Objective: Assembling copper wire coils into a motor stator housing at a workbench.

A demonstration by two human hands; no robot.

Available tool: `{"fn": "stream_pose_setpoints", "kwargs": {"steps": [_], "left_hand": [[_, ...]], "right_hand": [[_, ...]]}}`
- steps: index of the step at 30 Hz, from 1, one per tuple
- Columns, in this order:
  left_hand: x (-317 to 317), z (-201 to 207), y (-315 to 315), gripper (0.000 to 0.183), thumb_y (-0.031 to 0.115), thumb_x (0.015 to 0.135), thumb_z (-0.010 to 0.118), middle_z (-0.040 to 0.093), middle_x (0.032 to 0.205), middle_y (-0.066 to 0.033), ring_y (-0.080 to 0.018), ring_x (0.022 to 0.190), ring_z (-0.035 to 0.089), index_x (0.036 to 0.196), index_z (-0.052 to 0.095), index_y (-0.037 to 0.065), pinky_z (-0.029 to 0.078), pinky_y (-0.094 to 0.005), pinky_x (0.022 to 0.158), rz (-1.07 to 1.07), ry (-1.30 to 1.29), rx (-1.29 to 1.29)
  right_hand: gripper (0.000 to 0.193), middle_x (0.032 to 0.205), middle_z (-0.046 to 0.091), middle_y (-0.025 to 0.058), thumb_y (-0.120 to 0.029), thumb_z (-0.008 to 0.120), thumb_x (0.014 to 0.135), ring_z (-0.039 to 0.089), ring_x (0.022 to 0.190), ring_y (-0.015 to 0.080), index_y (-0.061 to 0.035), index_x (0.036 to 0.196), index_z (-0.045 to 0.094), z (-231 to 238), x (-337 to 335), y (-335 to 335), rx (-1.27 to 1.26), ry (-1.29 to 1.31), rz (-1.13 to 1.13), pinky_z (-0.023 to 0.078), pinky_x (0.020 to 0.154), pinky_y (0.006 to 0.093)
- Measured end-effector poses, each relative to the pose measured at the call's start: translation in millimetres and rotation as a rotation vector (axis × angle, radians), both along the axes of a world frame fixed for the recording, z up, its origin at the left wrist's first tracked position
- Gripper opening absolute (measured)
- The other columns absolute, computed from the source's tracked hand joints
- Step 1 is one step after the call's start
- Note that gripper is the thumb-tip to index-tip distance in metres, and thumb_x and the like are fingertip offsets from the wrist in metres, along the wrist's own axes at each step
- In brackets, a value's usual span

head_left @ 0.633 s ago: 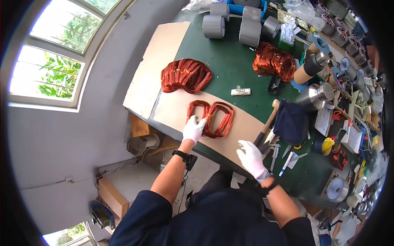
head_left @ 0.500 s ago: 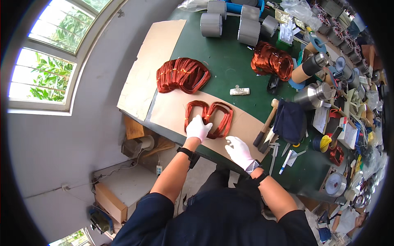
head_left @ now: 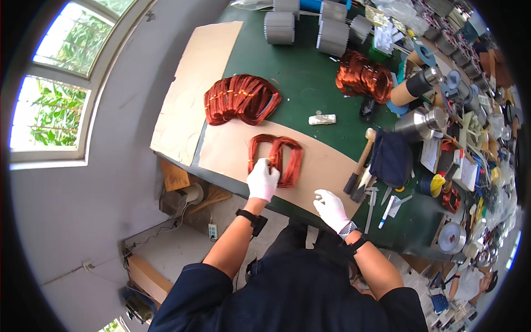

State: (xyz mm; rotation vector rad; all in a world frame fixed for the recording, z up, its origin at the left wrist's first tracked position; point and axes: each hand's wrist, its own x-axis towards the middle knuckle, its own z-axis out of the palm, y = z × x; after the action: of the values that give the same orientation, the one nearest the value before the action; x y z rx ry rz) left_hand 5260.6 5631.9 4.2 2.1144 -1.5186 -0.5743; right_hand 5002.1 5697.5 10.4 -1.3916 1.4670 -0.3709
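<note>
A pair of copper wire coils, two oblong loops side by side with small yellow ties, lies on a brown cardboard sheet near the table's front edge. My white-gloved left hand is closed on the wire at the near end, where the loops meet; its fingertips are partly hidden. To the right, apart from the coils, my gloved right hand hovers over the cardboard's near edge, open with fingers loosely bent and holding nothing. Behind the pair rests a thick row of bundled copper coils, tied with yellow.
Right of my right hand lie a wooden-handled mallet, a dark blue cloth, a caliper and a marker. Farther off are another copper coil heap, a steel bottle and grey slotted metal cores.
The two loops have drawn closer together, the right one moving left. My left hand has shifted slightly nearer me with its fingers on the wire. My right hand has moved right, away from the coils.
</note>
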Motion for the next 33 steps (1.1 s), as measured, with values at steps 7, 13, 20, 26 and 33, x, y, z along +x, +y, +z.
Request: {"fn": "stream_pose_setpoints", "kwargs": {"steps": [7, 13, 20, 26, 33], "left_hand": [[14.0, 16.5, -12.4, 0.030, 0.025, 0.086, 0.071, 0.068, 0.097, -0.0264, -0.0457, 0.094, 0.066, 0.101, 0.069, -0.001, 0.054, -0.0528, 0.084, -0.113, -0.192, 0.123], [58.6, -55.0, -23.9, 0.084, 0.035, 0.085, 0.082, 0.056, 0.144, -0.0305, -0.0436, 0.136, 0.053, 0.147, 0.047, -0.009, 0.044, -0.0478, 0.115, -0.069, -0.280, 0.097], [42.6, -49.6, -50.9, 0.069, 0.031, 0.082, 0.080, 0.066, 0.125, -0.0329, -0.0463, 0.118, 0.064, 0.131, 0.056, -0.012, 0.051, -0.0475, 0.103, -0.066, -0.225, 0.214], [66.8, -73.3, -54.0, 0.044, 0.018, 0.082, 0.067, 0.069, 0.115, -0.0287, -0.0467, 0.108, 0.067, 0.118, 0.060, -0.007, 0.053, -0.0488, 0.097, -0.021, -0.286, 0.206], [64.0, -77.2, -65.0, 0.046, 0.016, 0.078, 0.070, 0.068, 0.115, -0.0307, -0.0473, 0.106, 0.067, 0.115, 0.059, -0.009, 0.053, -0.0495, 0.096, -0.012, -0.250, 0.309]], "right_hand": [[0.042, 0.116, 0.071, 0.0245, -0.028, 0.063, 0.094, 0.067, 0.109, 0.0428, 0.0012, 0.123, 0.068, -1.2, -11.3, 20.8, -0.221, 0.003, 0.006, 0.053, 0.096, 0.0493], [0.024, 0.101, 0.066, 0.0195, -0.019, 0.062, 0.088, 0.065, 0.097, 0.0431, -0.0034, 0.106, 0.062, -16.8, 6.2, 32.7, -0.192, 0.053, -0.050, 0.051, 0.084, 0.0546], [0.020, 0.098, 0.064, 0.0173, -0.019, 0.061, 0.090, 0.064, 0.095, 0.0415, -0.0040, 0.103, 0.060, -13.7, -11.9, 51.0, -0.203, 0.067, -0.113, 0.051, 0.083, 0.0536], [0.021, 0.099, 0.065, 0.0165, -0.019, 0.061, 0.091, 0.064, 0.095, 0.0411, -0.0047, 0.106, 0.061, -13.5, -27.6, 57.1, -0.217, 0.045, -0.132, 0.050, 0.083, 0.0534], [0.018, 0.096, 0.065, 0.0168, -0.020, 0.059, 0.092, 0.064, 0.094, 0.0409, -0.0048, 0.101, 0.059, -10.1, -36.7, 58.9, -0.207, 0.044, -0.143, 0.050, 0.082, 0.0535]]}}
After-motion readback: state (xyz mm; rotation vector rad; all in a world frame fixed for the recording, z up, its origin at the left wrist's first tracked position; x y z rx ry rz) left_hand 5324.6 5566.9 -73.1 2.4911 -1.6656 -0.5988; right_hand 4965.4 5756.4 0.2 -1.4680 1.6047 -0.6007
